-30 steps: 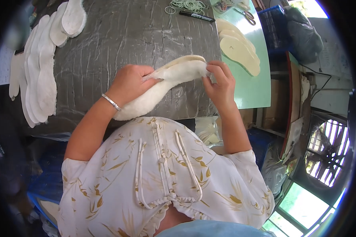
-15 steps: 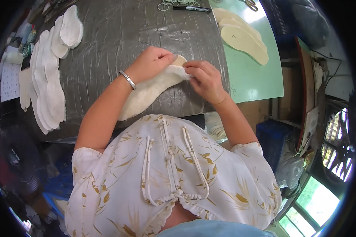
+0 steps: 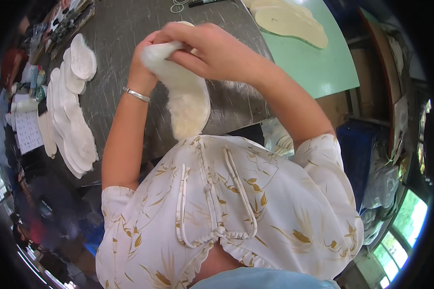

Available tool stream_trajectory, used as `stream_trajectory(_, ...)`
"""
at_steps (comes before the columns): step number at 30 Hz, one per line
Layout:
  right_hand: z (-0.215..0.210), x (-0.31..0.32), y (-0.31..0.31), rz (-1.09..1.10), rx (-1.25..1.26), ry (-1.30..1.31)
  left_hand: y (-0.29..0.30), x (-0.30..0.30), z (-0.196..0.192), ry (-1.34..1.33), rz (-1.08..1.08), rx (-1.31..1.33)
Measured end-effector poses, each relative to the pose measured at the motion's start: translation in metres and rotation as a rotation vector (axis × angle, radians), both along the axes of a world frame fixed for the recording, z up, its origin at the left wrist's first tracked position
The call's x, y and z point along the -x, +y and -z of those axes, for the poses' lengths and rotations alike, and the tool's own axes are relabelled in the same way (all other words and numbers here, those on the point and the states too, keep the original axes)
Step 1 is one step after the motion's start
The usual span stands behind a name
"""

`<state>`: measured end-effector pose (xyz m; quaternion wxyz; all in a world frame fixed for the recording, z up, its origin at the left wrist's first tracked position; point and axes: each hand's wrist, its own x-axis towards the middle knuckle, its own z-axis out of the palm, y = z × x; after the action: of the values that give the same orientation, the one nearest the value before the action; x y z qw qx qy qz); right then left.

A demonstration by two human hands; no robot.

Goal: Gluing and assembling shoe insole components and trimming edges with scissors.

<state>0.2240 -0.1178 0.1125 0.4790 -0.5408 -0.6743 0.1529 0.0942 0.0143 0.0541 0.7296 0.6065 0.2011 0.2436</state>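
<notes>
A fluffy cream fleece insole (image 3: 188, 108) stands lengthwise over the dark worktable in front of me, its near end close to my shirt. My right hand (image 3: 214, 53) reaches across its far end, thumb and fingers closed on the fleece and folding it over. Beside that end is my left hand (image 3: 142, 67), wrist in a silver bangle; its fingers are mostly hidden behind the fleece and my right hand, and they appear to support it from the left. A thin beige edge shows just beyond the right hand's knuckles.
Overlapping white fleece insoles (image 3: 70, 120) lie along the table's left side, beside a written sheet (image 3: 28, 131). Smooth beige insoles (image 3: 289, 24) rest on a green mat (image 3: 318, 67) at the right. A black marker (image 3: 205, 2) and rubber bands (image 3: 178, 6) lie at the far edge.
The fleece insole has swung from slanting to nearly straight toward me. My right hand has moved left and farther over its far end, near my left hand, which has shifted left.
</notes>
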Motion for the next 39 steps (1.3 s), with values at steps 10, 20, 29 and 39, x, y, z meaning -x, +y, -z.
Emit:
stream_trajectory(10, -0.026, 0.0, 0.03, -0.053, 0.053, -0.074, 0.018, 0.025, -0.004, -0.013, -0.036, -0.101)
stream_trajectory(20, -0.027, -0.009, 0.027, 0.066, 0.023, -0.117, -0.018, 0.042, -0.016, -0.141, 0.001, 0.09)
stream_trajectory(29, -0.019, 0.004, -0.01, 0.303, -0.357, 0.337, -0.024, 0.045, -0.05, -0.253, -0.189, 0.138)
stream_trajectory(39, 0.03, 0.039, -0.047, 0.159, -0.049, 0.598, -0.028, 0.051, -0.061, -0.37, -0.269, 0.114)
